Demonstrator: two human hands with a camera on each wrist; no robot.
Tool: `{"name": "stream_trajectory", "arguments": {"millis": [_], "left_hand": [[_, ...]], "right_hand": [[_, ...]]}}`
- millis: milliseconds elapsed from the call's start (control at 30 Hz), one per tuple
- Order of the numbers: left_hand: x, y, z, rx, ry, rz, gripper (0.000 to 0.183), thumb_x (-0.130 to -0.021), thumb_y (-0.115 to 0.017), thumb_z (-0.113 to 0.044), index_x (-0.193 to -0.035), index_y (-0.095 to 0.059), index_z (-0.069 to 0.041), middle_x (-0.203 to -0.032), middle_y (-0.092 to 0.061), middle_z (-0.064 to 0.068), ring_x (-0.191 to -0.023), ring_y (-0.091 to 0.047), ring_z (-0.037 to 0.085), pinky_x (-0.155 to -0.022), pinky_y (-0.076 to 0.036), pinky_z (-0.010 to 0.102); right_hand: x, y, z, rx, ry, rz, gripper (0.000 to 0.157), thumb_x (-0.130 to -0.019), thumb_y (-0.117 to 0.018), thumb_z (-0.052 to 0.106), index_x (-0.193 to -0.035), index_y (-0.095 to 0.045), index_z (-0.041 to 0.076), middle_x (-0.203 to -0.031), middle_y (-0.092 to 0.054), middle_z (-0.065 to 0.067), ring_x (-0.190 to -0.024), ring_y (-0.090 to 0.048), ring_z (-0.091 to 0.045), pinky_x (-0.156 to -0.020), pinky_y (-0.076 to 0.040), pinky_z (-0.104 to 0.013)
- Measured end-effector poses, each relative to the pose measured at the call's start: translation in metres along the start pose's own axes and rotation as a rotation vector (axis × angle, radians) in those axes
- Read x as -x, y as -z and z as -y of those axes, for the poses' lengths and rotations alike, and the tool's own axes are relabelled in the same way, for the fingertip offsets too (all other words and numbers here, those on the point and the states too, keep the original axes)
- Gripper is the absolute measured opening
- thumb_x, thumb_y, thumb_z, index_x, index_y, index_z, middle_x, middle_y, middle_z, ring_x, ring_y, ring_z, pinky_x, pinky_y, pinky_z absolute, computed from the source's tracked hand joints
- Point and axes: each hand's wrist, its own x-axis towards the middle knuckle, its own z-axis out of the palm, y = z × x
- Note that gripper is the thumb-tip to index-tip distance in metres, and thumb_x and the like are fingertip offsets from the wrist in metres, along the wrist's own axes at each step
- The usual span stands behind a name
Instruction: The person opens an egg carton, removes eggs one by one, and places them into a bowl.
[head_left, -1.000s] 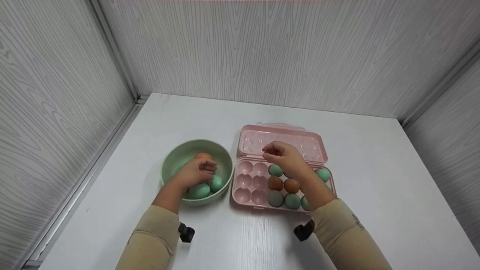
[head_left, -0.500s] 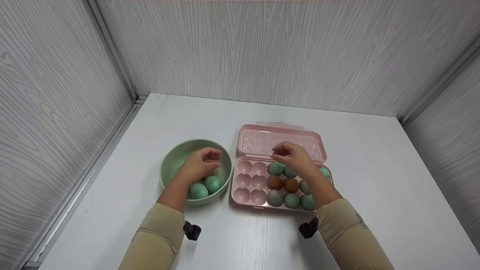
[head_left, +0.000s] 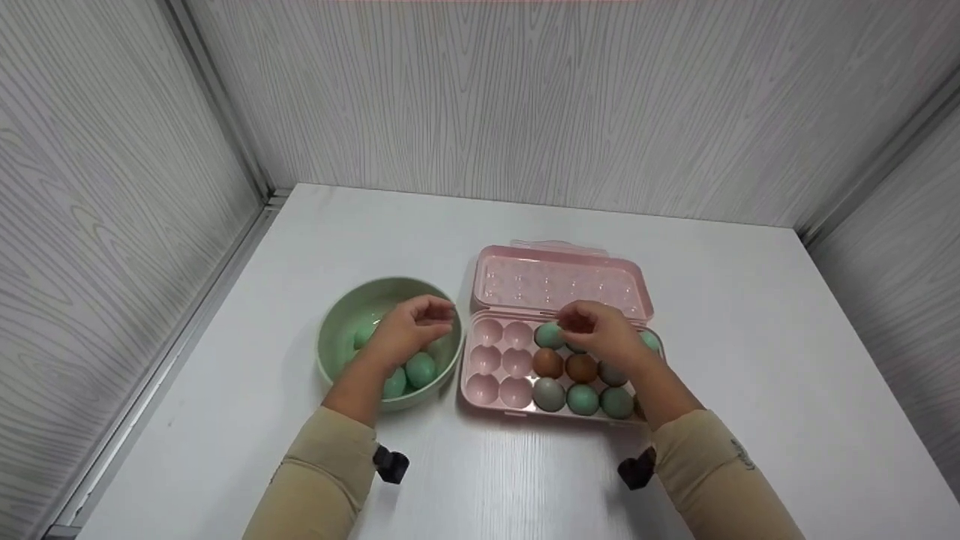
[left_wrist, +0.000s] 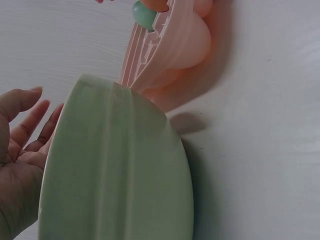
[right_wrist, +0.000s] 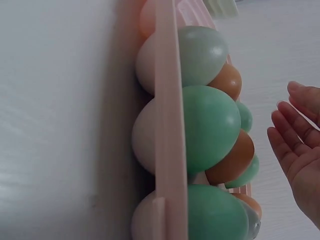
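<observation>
Eggs [head_left: 421,370], green ones, lie in the green bowl [head_left: 375,298], below & beside my L hand [head_left: 409,330]; palm's in the way, so can't tell what else is under it. Prob. light, stiff, smooth & a bit slippery, v. fragile if real: best held round the widest part, fingertips vs. thumb, min. squeeze. L fingers loosely bent, thumb apart, nothing between them AFAICT; nearest egg's below them, toward me. My R hand [head_left: 604,330] is over the pink carton [head_left: 485,360], fingers slightly bent, thumb apart, no egg in them; R wrist view shows a gap betw. fingertips & eggs. Nearest is a green egg [head_left: 549,335], just L of my R thumb; brown eggs [head_left: 581,368] sit one row nearer me. Carton eggs are seated in cups, so prob. only upper halves to grip.
</observation>
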Motion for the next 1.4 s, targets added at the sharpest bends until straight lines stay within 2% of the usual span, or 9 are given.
{"name": "stream_trajectory", "arguments": {"millis": [167, 367, 433, 700, 967, 1067, 1400], "left_hand": [[0.000, -0.001, -0.001, 0.010, -0.026, -0.003, 0.032, -0.084, -0.064, -0.006, -0.115, -0.058, -0.005, -0.112, -0.060, 0.008, -0.105, -0.057, 0.019, -0.084, -0.048, 0.030], [0.000, -0.002, 0.000, 0.020, -0.061, 0.003, 0.033, -0.084, -0.064, -0.003, -0.116, -0.057, -0.001, -0.114, -0.058, 0.012, -0.105, -0.058, 0.020, -0.086, -0.048, 0.029], [0.000, -0.002, 0.000, 0.021, -0.052, 0.000, 0.034, -0.083, -0.064, -0.004, -0.116, -0.057, -0.002, -0.113, -0.059, 0.011, -0.104, -0.058, 0.019, -0.086, -0.048, 0.029], [-0.002, -0.002, -0.001, -0.014, -0.029, -0.021, 0.033, -0.083, -0.066, -0.008, -0.115, -0.059, -0.005, -0.111, -0.061, 0.006, -0.104, -0.057, 0.017, -0.083, -0.048, 0.028], [-0.003, -0.004, 0.001, -0.033, -0.040, -0.041, 0.028, -0.082, -0.068, -0.009, -0.109, -0.063, -0.010, -0.107, -0.063, 0.006, -0.100, -0.059, 0.017, -0.082, -0.049, 0.027], [-0.003, -0.005, 0.001, -0.045, -0.049, -0.044, 0.027, -0.081, -0.068, -0.009, -0.108, -0.064, -0.011, -0.105, -0.064, 0.004, -0.099, -0.059, 0.016, -0.083, -0.049, 0.027], [-0.002, -0.006, -0.001, -0.026, -0.037, -0.022, 0.028, -0.080, -0.069, -0.009, -0.108, -0.064, -0.011, -0.106, -0.065, 0.006, -0.099, -0.060, 0.016, -0.082, -0.049, 0.027]], "right_hand": [[0.013, -0.002, 0.001, 0.048, 0.037, 0.071, 0.027, -0.082, -0.069, 0.017, -0.107, -0.064, 0.009, -0.102, -0.064, -0.004, -0.096, -0.058, -0.017, -0.087, -0.047, -0.038], [0.022, -0.006, -0.003, 0.107, 0.133, 0.105, 0.026, -0.079, -0.072, 0.017, -0.104, -0.066, 0.012, -0.097, -0.063, 0.002, -0.091, -0.058, -0.015, -0.082, -0.050, -0.035], [0.024, -0.008, -0.004, 0.119, 0.151, 0.121, 0.025, -0.079, -0.072, 0.015, -0.103, -0.066, 0.013, -0.096, -0.063, 0.003, -0.089, -0.059, -0.014, -0.080, -0.050, -0.034], [0.031, -0.014, -0.003, 0.170, 0.141, 0.169, 0.026, -0.079, -0.073, 0.021, -0.104, -0.068, 0.018, -0.093, -0.066, 0.007, -0.086, -0.060, -0.008, -0.076, -0.051, -0.028], [0.036, -0.025, -0.006, 0.322, 0.314, 0.226, 0.026, -0.079, -0.072, 0.021, -0.104, -0.067, 0.020, -0.095, -0.060, 0.009, -0.085, -0.053, -0.008, -0.073, -0.049, -0.027], [0.036, -0.028, -0.007, 0.382, 0.347, 0.236, 0.023, -0.080, -0.071, 0.025, -0.102, -0.065, 0.022, -0.095, -0.056, 0.011, -0.087, -0.049, -0.007, -0.075, -0.046, -0.026], [0.038, -0.033, -0.008, 0.419, 0.444, 0.237, 0.021, -0.078, -0.072, 0.023, -0.096, -0.060, 0.023, -0.079, -0.055, 0.012, -0.072, -0.051, -0.007, -0.064, -0.045, -0.021]]}}
